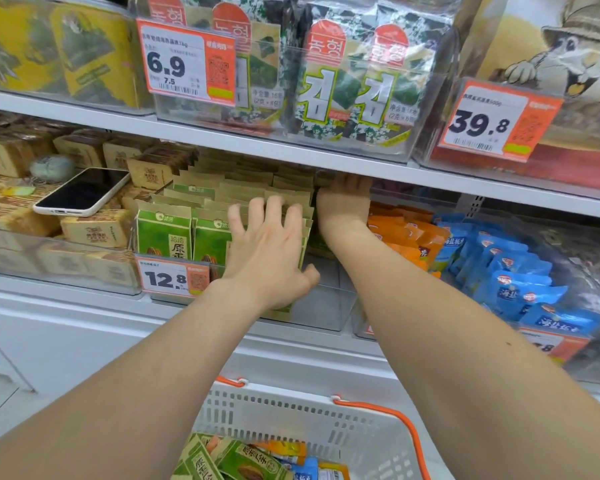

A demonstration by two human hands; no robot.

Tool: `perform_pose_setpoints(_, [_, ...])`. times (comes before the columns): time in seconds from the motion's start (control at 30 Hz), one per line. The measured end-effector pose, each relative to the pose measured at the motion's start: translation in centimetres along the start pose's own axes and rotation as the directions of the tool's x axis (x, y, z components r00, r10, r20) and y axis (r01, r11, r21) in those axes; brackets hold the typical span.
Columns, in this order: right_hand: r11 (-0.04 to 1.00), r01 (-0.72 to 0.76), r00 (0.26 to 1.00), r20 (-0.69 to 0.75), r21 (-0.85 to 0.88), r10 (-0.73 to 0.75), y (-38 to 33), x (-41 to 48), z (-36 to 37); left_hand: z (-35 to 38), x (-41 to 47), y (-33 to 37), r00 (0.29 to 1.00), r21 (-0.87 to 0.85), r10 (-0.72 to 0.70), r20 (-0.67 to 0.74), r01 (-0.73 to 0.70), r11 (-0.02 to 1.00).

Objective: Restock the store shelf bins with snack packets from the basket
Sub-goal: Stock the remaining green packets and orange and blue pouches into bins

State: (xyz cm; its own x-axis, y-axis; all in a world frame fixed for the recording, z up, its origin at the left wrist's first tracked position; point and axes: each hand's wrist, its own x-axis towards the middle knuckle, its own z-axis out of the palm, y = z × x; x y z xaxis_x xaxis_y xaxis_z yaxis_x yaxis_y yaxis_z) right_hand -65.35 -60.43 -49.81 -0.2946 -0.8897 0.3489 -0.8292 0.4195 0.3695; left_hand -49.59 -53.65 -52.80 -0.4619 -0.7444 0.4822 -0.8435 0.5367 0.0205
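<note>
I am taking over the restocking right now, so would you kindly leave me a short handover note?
Left hand: open, fingers spread flat against the green packets in the clear bin.
Right hand: reaches to the bin's back beside those packets. Its fingers are hidden under the upper shelf, so the grip is unclear.
Done: green packets stand in rows in the bin's left part; its front right corner is bare.
Left: the basket below holds spare green packets, orange packets and a blue packet.
A phone lies on the brown packs at left.
</note>
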Motion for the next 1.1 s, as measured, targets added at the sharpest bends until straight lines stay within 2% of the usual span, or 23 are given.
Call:
perform_pose_setpoints(0.07, [0.985, 0.15, 0.983, 0.118, -0.085, -0.14, -0.4, -0.3, 1.0, -0.1, 0.0, 0.1, 1.0, -0.002, 0.005, 0.0, -0.005, 1.0])
perform_pose_setpoints(0.13, [0.944, 0.293, 0.932, 0.265, -0.15, -0.247, -0.4, -1.0, 1.6, -0.2, -0.1, 0.1, 1.0, -0.002, 0.007, 0.009, -0.007, 1.0])
perform_pose_setpoints(0.23, [0.91, 0.371, 0.878, 0.388, -0.184, -0.279, -0.7, -1.5, 2.2, -0.4, -0.2, 0.1, 1.0, -0.01, 0.008, 0.02, -0.008, 1.0])
perform_pose_setpoints(0.33, [0.886, 0.409, 0.847, 0.451, -0.217, -0.28, -0.8, -2.3, 2.9, -0.5, -0.2, 0.1, 0.999, -0.023, 0.019, 0.037, -0.019, 1.0])
perform_pose_setpoints(0.5, [0.868, 0.373, 0.883, 0.414, -0.328, -0.223, -1.0, -3.1, 3.4, -0.8, -0.3, -0.1, 0.998, -0.021, 0.038, 0.053, -0.037, 0.999])
perform_pose_setpoints(0.6, [0.877, 0.342, 0.897, 0.395, -0.337, -0.198, -1.4, -3.6, 3.9, -0.9, -0.3, -0.2, 0.998, -0.015, 0.042, 0.045, -0.042, 0.999])
perform_pose_setpoints(0.83, [0.892, 0.372, 0.878, 0.409, -0.257, -0.248, -2.1, -3.7, 3.4, -0.7, -0.3, -0.1, 0.999, -0.009, 0.035, 0.037, -0.035, 0.999])
perform_pose_setpoints(0.97, [0.846, 0.429, 0.869, 0.402, -0.317, -0.289, -1.1, -4.7, 1.9, -1.2, -0.6, -0.3, 0.998, -0.035, 0.035, 0.045, -0.033, 0.999])
perform_pose_setpoints(1.1, [0.833, 0.474, 0.87, 0.297, -0.285, -0.394, 1.6, -7.0, -1.9, -1.6, -0.9, -0.6, 0.999, -0.078, 0.028, 0.038, -0.025, 0.997])
